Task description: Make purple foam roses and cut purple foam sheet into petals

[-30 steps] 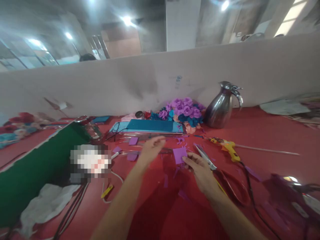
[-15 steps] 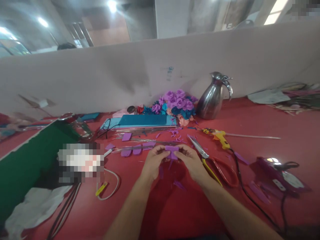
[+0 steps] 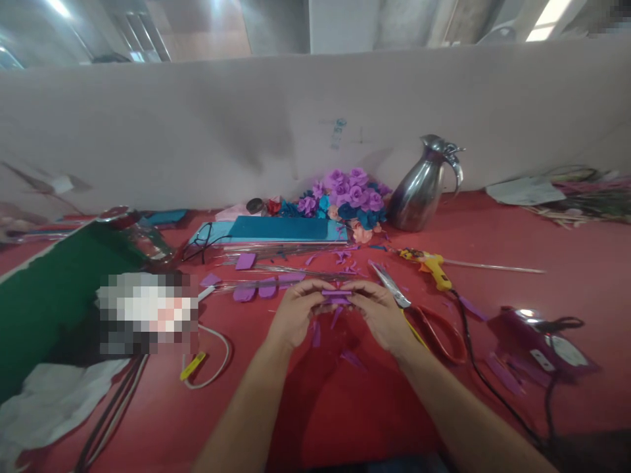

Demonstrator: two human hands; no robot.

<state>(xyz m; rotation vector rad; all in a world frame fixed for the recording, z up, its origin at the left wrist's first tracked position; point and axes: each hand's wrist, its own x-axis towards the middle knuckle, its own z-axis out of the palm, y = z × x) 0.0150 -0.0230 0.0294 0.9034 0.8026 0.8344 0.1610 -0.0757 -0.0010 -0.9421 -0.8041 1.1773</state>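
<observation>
Between my two hands is a small purple paper piece (image 3: 336, 293), seen nearly edge-on. My left hand (image 3: 300, 309) pinches its left end between thumb and fingers. Its right end is pinched the same way by my right hand (image 3: 375, 309). Purple scraps (image 3: 353, 359) lie on the red table below them. Beyond my left hand are cut purple petals (image 3: 267, 287) beside a row of thin wires (image 3: 276, 268). Scissors (image 3: 428, 322) with red and yellow handles lie close to my right hand, blades pointing away.
A yellow glue gun (image 3: 434, 268) and its cord lie at right, near a purple device (image 3: 547, 345). Paper flowers (image 3: 352, 194) and a steel jug (image 3: 419, 190) stand by the wall. Blue sheets (image 3: 279, 228) and glasses (image 3: 206, 240) lie left of them. A green box (image 3: 44, 309) stands left.
The purple piece has tipped from showing its flat face to nearly edge-on, still between both hands. The whole view has shifted slightly.
</observation>
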